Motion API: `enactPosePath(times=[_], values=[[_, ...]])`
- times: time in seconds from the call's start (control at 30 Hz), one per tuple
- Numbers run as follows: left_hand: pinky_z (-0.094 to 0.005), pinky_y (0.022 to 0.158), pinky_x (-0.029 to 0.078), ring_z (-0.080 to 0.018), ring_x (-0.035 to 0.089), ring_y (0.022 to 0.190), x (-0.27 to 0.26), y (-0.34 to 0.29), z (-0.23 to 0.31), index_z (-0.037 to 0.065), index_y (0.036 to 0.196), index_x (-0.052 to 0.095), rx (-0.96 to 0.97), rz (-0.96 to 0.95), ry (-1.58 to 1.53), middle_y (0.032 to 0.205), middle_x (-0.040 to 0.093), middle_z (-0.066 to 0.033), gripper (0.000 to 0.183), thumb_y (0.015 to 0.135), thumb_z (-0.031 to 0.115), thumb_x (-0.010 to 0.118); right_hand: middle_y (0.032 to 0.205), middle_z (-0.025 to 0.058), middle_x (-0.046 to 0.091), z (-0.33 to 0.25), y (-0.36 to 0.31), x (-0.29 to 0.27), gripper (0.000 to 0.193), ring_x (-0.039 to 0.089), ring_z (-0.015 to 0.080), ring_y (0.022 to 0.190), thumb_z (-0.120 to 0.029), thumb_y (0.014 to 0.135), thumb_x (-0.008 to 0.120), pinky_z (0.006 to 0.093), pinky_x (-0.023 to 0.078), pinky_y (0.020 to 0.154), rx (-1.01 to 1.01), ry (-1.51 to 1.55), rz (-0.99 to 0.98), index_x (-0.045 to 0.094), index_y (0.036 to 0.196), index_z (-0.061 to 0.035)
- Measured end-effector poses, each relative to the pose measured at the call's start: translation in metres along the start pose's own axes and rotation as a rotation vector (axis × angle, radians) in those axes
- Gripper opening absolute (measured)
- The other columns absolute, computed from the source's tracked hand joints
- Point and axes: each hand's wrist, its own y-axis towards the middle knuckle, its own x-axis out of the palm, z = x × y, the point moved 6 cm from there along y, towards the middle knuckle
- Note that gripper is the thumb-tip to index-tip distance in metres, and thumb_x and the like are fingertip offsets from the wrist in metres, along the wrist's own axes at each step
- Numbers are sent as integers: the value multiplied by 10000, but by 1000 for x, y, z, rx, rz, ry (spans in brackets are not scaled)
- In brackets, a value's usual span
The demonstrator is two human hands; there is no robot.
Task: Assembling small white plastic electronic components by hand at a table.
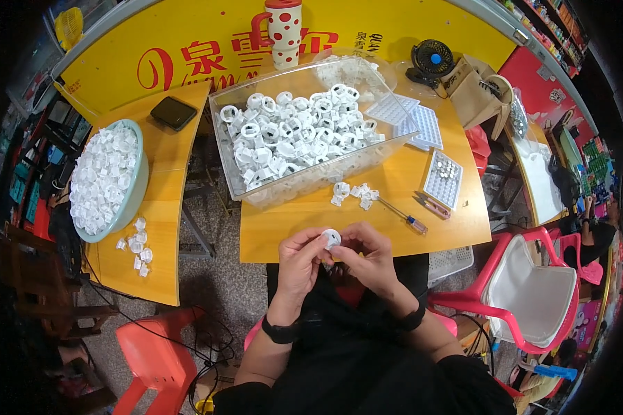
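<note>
At the table's near edge, my left hand (300, 261) and my right hand (368, 259) are closed with fingertips around one small round white plastic part (332, 238). It has a small dark mark on its face. Just beyond my hands lie a few loose white plastic parts (364, 195). To their right are a screwdriver (414, 223) with a clear handle and another small tool (432, 205). A large clear plastic bin (219, 124) behind them is heaped with similar white parts (294, 131).
A green basin (140, 166) of white pieces stands on the left table (163, 214). Nearby lies a black phone (173, 113). White trays (441, 181) rest on the right, one holding small round pieces. A dotted tumbler (284, 31), small fan (432, 59) and pink chair (533, 277) surround the table.
</note>
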Motion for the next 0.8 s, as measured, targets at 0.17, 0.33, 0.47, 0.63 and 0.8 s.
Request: enactPosePath(times=[0.17,0.33,0.47,0.63,0.8], values=[[-209,568,511,-117,610,646,0,1,-1,-53,1056,627,62,27,37,913,666,-138,198,870,-5,582,881,7,596,10,-10,10,229,567,62,805,8,831,640,188,451,706,73,233,65,569,1048,-4],[-216,598,504,-120,608,662,-1,2,-2,-56,1057,628,57,20,46,921,665,-133,195,877,-5,575,877,2,601,9,-11,11,208,569,61,791,21,825,623,193,454,698,19,133,184,587,1027,-9],[-216,629,496,-111,602,703,0,1,-3,-52,1058,631,86,25,93,925,667,-117,194,878,-6,574,865,9,605,11,-9,11,207,570,62,778,21,812,625,196,456,690,-16,53,217,596,1014,-11],[-221,650,493,-113,603,737,1,0,-3,-49,1057,633,89,14,103,931,668,-113,206,858,-20,591,839,25,612,11,-9,10,169,586,77,758,22,806,628,204,469,681,1,17,277,597,971,-2],[-224,639,498,-119,608,728,1,0,-2,-47,1044,639,90,7,92,921,669,-115,215,831,-34,608,836,39,620,5,-9,12,145,602,84,749,31,802,633,216,486,677,-27,43,265,591,939,9]])
